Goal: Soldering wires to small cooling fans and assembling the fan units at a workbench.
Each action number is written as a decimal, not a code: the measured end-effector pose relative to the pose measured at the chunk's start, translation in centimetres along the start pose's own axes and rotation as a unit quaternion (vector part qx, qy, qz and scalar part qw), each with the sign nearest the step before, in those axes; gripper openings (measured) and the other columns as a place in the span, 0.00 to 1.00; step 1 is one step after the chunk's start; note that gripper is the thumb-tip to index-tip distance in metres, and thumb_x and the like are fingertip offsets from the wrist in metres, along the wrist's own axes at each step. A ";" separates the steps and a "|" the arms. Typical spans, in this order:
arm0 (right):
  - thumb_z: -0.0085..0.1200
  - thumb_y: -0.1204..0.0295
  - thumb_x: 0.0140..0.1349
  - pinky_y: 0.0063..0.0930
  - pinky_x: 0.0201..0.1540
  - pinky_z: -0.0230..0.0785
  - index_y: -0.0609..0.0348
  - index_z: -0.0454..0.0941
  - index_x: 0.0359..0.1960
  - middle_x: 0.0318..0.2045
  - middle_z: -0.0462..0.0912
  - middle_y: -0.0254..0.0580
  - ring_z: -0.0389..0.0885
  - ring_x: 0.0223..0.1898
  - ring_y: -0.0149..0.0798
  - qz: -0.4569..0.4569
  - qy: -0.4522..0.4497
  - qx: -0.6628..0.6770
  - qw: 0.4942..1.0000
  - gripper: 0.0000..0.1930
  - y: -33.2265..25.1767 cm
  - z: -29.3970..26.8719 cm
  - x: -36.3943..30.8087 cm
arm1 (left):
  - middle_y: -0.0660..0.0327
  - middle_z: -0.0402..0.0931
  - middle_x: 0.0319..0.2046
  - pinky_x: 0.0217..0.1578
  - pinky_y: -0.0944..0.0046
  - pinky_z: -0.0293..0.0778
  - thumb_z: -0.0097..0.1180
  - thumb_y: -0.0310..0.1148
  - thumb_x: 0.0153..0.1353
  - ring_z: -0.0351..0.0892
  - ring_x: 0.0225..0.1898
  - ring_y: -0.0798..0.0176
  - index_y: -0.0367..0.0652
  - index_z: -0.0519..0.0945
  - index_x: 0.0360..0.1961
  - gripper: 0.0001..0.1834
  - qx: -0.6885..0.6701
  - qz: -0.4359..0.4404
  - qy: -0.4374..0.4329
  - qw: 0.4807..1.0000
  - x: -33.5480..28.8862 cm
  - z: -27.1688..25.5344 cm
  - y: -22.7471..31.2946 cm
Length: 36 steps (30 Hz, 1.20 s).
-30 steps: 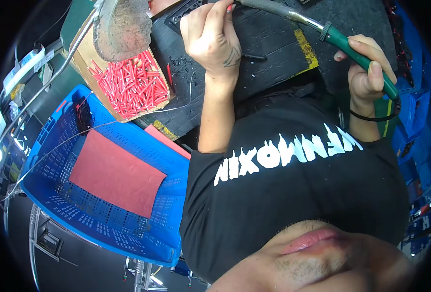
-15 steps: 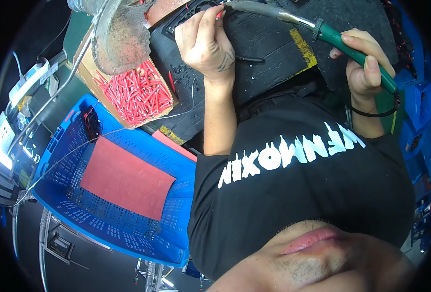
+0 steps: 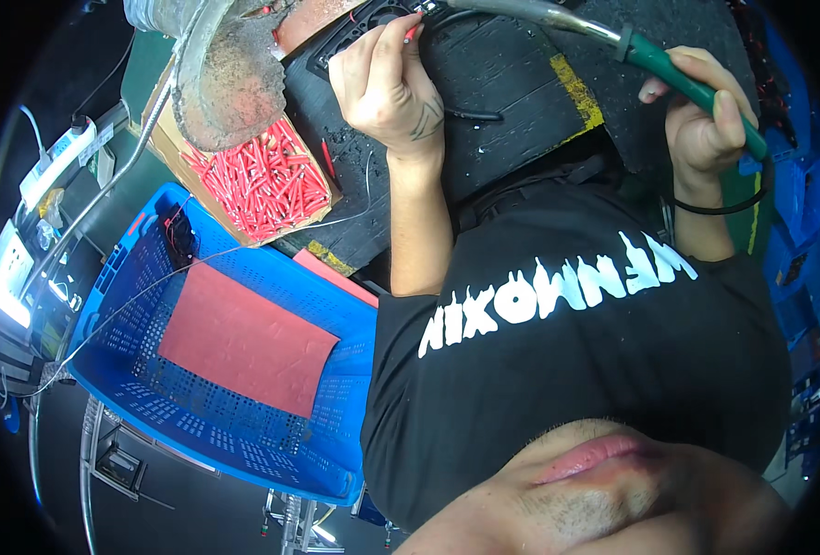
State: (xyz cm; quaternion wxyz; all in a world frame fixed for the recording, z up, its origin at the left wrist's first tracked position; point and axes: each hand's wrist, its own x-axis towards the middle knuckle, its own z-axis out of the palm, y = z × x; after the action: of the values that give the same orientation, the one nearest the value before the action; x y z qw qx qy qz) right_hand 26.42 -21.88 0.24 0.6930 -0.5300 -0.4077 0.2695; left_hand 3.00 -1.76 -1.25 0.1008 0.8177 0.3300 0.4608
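Observation:
My right hand (image 3: pixel 706 125) is wrapped round the green handle of a soldering iron (image 3: pixel 655 63). Its metal barrel runs left along the top edge toward my left fingertips. Between the thumb and fingers of my left hand (image 3: pixel 384 91) is a small red wire piece (image 3: pixel 411 34), mostly covered by the fingers. Right beside them is a black frame-like part (image 3: pixel 328 59) with round openings, partly cut off by the top edge. The exact spot where the iron's tip ends is hard to make out.
Left of my arm, a cardboard box (image 3: pixel 162 129) holds many loose red pieces (image 3: pixel 266 185). A cloudy curved shield (image 3: pixel 229 88) overhangs it. Below stands a blue crate (image 3: pixel 234 467) with a red sheet (image 3: pixel 248 338) inside. A black cable (image 3: pixel 720 209) hangs from the iron.
The soldering iron and my right hand have shifted slightly right and down. My left hand has moved a little left, still pinching the red wire piece.

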 end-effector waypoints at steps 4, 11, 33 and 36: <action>0.36 0.56 0.66 0.40 0.36 0.75 0.70 0.81 0.49 0.39 0.83 0.61 0.81 0.32 0.47 0.136 0.108 0.120 0.977 0.29 1.8 -2.9 -0.2 | 0.63 0.81 0.29 0.37 0.64 0.72 0.69 0.23 0.51 0.76 0.32 0.61 0.45 0.88 0.35 0.09 0.005 0.000 -0.003 1.000 -0.2 0.0 -0.2; 0.39 0.53 0.66 0.41 0.42 0.71 0.67 0.81 0.54 0.44 0.84 0.60 0.79 0.40 0.48 0.171 0.027 0.445 0.879 0.30 3.7 -7.3 4.0 | 0.63 0.81 0.29 0.37 0.64 0.71 0.69 0.23 0.51 0.76 0.32 0.60 0.45 0.88 0.34 0.08 -0.002 0.001 -0.007 1.000 0.2 -0.2 0.2; 0.42 0.54 0.73 0.31 0.38 0.77 0.67 0.78 0.53 0.35 0.86 0.53 0.83 0.32 0.40 0.099 0.286 0.265 0.915 0.26 6.4 -0.3 10.7 | 0.54 0.82 0.37 0.35 0.68 0.75 0.67 0.20 0.58 0.79 0.35 0.64 0.36 0.86 0.41 0.09 -0.109 -0.177 -0.064 0.976 -0.5 -1.4 1.1; 0.42 0.54 0.73 0.31 0.37 0.77 0.68 0.78 0.52 0.35 0.86 0.53 0.83 0.32 0.40 0.098 0.284 0.271 0.914 0.26 6.5 -0.2 10.7 | 0.54 0.83 0.38 0.39 0.69 0.74 0.66 0.21 0.59 0.81 0.36 0.64 0.35 0.86 0.38 0.06 -0.154 -0.132 -0.020 0.979 -0.1 -1.0 1.0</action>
State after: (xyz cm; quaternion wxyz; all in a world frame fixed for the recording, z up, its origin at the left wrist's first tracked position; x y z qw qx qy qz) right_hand 32.60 -11.43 -3.03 0.8668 -0.4134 -0.0507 0.2743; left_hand 2.61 -2.72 -0.28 0.2924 0.7506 0.3578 0.4723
